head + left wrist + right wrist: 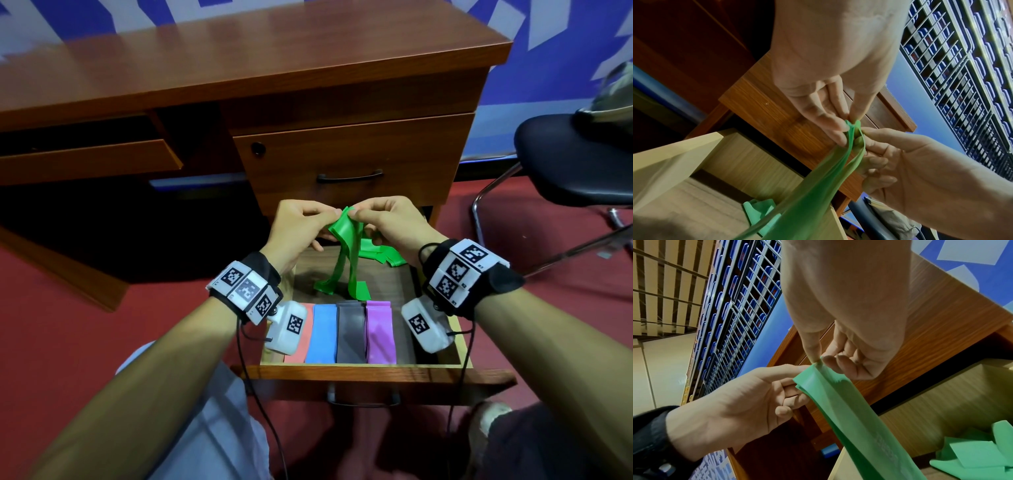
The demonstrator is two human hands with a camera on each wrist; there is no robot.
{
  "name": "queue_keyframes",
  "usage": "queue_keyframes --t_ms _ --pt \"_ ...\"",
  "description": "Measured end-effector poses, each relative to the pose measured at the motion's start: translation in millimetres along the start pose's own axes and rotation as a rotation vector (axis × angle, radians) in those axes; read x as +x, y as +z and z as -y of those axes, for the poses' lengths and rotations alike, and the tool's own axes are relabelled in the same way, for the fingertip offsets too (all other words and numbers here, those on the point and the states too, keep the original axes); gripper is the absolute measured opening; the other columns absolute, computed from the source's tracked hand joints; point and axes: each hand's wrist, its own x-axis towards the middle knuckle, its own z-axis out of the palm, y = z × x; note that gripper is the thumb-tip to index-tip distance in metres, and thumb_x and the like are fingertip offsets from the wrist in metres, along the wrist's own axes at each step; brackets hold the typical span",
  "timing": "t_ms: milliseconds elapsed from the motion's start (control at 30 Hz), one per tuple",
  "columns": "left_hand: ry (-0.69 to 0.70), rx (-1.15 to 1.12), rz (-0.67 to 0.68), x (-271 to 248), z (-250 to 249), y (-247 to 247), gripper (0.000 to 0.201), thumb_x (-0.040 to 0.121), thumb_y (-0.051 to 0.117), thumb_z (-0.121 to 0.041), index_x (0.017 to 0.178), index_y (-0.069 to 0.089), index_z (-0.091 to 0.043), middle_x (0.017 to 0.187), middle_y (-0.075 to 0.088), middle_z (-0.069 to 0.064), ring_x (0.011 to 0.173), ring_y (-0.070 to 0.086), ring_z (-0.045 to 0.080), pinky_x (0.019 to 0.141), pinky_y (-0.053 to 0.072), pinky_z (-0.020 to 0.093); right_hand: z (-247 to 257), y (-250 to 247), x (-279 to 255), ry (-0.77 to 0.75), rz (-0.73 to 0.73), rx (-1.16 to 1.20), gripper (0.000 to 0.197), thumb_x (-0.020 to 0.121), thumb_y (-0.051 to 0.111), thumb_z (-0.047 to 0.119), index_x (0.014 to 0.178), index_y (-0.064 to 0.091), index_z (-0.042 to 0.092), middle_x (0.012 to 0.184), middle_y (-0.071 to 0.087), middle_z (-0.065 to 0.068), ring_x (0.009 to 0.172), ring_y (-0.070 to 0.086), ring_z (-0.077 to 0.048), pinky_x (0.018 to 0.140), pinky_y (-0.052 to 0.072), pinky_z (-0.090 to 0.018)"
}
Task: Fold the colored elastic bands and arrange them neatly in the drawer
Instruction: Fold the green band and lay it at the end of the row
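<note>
A green elastic band (346,246) hangs over the open drawer (356,371), its lower ends crumpled on the drawer floor. My left hand (301,222) and right hand (387,219) both pinch its top edge, fingertips almost meeting. The left wrist view shows the band (830,177) running down from the pinch; the right wrist view shows its folded top (818,378) between thumb and fingers. Folded pink (301,342), blue (323,334), grey (351,332) and purple (380,330) bands lie side by side at the drawer's front. More green band (380,253) lies at the back right of the drawer.
The drawer is pulled out from a wooden desk (239,68); a shut drawer with a dark handle (349,176) sits above it. A black chair (575,161) stands to the right. Red carpet lies all around, and my knees are below the drawer front.
</note>
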Motion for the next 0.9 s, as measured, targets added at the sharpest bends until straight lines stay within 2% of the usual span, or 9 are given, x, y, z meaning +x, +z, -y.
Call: queue_keyframes --t_ms 333,567,667,800,900 --pt "0.032 0.017 0.001 -0.9 1.2 -0.4 0.009 0.093 0.072 -0.014 0.09 0.079 -0.01 0.076 0.078 0.006 0.065 0.076 0.02 0.038 0.044 0.018 1.6 1.2 -2.3 -0.035 -0.015 -0.049 0.01 0.089 0.073 0.017 0.091 0.078 0.008 0.074 0.072 0.003 0.057 0.053 -0.007 0.047 0.039 -0.02" --pt "0.089 0.054 -0.006 -0.6 2.5 -3.0 0.013 0.09 0.078 -0.022 0.093 0.082 -0.01 0.083 0.079 0.008 0.077 0.077 0.027 0.041 0.045 0.021 2.5 1.3 -2.6 -0.05 -0.028 -0.038 0.01 0.089 0.074 0.017 0.092 0.078 0.007 0.069 0.069 0.003 0.055 0.051 -0.007 0.046 0.038 -0.02" --pt "0.087 0.083 -0.003 0.5 3.4 -3.5 0.009 0.087 0.079 -0.02 0.09 0.082 -0.012 0.082 0.079 0.007 0.074 0.076 0.021 0.043 0.045 0.022 1.2 1.7 -1.6 -0.045 -0.032 -0.04 0.009 0.088 0.074 0.016 0.09 0.078 0.009 0.071 0.069 0.002 0.057 0.051 -0.008 0.046 0.038 -0.02" --pt "0.103 0.135 -0.027 0.9 5.4 -2.1 0.008 0.087 0.076 -0.019 0.086 0.082 -0.014 0.078 0.079 0.006 0.071 0.077 0.021 0.045 0.046 0.022 2.9 3.3 -3.6 -0.039 -0.04 -0.054 0.009 0.089 0.074 0.016 0.09 0.077 0.008 0.07 0.068 0.003 0.055 0.052 -0.007 0.046 0.038 -0.019" --pt "0.182 0.224 -0.079 1.6 7.4 -0.9 0.008 0.086 0.077 -0.02 0.081 0.083 -0.017 0.071 0.077 -0.002 0.063 0.071 0.008 0.047 0.044 0.017 6.2 6.3 -5.9 -0.072 -0.077 -0.068 0.015 0.088 0.075 0.012 0.1 0.072 0.005 0.077 0.066 -0.002 0.053 0.055 0.0 0.046 0.042 -0.015"
